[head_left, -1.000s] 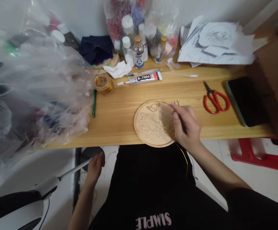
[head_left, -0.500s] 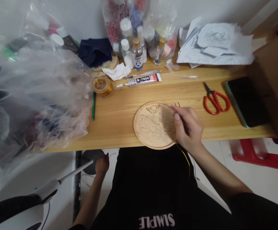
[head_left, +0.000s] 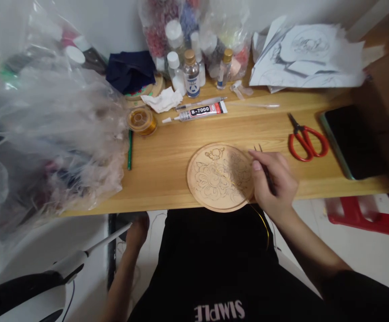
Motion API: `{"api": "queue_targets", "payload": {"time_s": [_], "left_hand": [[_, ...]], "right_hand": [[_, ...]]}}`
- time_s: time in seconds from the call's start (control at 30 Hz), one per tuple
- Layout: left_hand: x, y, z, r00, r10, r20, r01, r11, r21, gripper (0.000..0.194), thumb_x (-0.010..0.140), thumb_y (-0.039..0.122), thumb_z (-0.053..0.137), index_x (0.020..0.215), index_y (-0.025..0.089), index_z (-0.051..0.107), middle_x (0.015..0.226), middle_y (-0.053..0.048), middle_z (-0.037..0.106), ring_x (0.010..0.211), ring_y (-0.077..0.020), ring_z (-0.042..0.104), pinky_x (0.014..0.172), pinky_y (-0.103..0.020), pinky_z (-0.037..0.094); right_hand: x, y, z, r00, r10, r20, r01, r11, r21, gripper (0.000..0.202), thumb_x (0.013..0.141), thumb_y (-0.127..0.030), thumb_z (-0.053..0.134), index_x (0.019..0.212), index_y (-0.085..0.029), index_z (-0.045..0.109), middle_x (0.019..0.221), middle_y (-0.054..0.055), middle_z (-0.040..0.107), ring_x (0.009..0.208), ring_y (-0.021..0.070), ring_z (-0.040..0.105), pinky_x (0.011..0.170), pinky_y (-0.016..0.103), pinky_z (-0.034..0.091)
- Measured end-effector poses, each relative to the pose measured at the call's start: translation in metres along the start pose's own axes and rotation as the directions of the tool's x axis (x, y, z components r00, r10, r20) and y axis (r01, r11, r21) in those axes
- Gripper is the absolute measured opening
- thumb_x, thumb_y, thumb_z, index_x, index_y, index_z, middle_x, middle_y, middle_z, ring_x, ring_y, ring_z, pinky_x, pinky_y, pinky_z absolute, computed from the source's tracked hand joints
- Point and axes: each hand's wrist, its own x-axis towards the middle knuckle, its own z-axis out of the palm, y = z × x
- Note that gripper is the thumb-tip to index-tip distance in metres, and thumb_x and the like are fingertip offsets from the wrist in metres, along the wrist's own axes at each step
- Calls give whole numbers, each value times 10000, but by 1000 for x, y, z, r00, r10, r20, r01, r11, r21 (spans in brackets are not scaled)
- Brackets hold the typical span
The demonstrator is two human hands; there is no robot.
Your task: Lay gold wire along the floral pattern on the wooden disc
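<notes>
My right hand (head_left: 276,181) is closed around dark tweezers (head_left: 267,174), their two tips pointing up and apart past my fingers. It is at the right rim of a round wooden disc (head_left: 211,203) with a flower line drawing. A small motif (head_left: 214,154) near its top is outlined in gold. Gold wire (head_left: 264,222) trails from the disc's lower right edge over my dark clothing. Below the table's edge, my left hand (head_left: 138,230) is in shadow beside a pale rod (head_left: 110,239); its fingers are too dark and blurred to make out.
Behind the disc lie a B-7000 glue tube (head_left: 203,111), a spool of gold wire (head_left: 142,121) and several bottles (head_left: 191,76). Red-handled scissors (head_left: 307,142) and a phone (head_left: 355,141) are to the right. Plastic bags (head_left: 80,120) crowd the left; paper drawings (head_left: 305,58) lie at the back.
My right hand has shifted right with the tweezers, uncovering more of the disc's right side. My left hand has moved slightly left and looks more blurred.
</notes>
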Motion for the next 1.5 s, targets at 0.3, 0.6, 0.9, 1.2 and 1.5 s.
{"api": "queue_targets", "payload": {"time_s": [0.3,0.6,0.9,1.2,1.5], "left_hand": [[-44,129,-2,978,96,183,-175,857,485,274,907,376,594,1154,304,684,1183,-50,701,1045,-260,680,930,-404,557],[51,227,42,417,684,598,-872,115,476,507,935,482,635,1340,188,550,1466,-156,537,1400,-287,486,1126,-480,445],[62,201,53,245,815,525,-829,-104,549,478,948,493,612,1260,133,582,1266,-175,670,1257,-303,615,1034,-460,528],[25,174,112,203,966,159,-579,-12,815,409,926,427,667,1136,82,606,1095,-181,706,1104,-318,670,894,-433,552],[-10,168,137,372,928,-37,-539,248,805,373,1009,494,485,1011,154,638,986,-101,687,920,-203,653,777,-321,505]], "right_hand": [[-5,-6,-29,955,190,229,-102,932,-347,237,908,-251,610,1103,-156,704,730,19,627,560,124,572,508,264,470],[-32,-13,-45,959,229,167,-168,934,-314,287,982,-266,514,1212,-188,665,982,95,763,820,205,743,704,350,620],[-51,-9,-68,904,407,133,-377,903,-206,325,980,-390,515,1164,-187,689,872,69,755,713,162,714,638,300,587],[-19,-26,-103,931,356,-83,-365,899,-241,315,968,-431,535,1188,-271,694,930,54,744,827,209,716,755,398,593],[-21,-47,-104,986,145,-85,-160,965,-210,305,984,-304,530,1255,-286,669,987,70,735,827,221,706,754,407,564]]}}
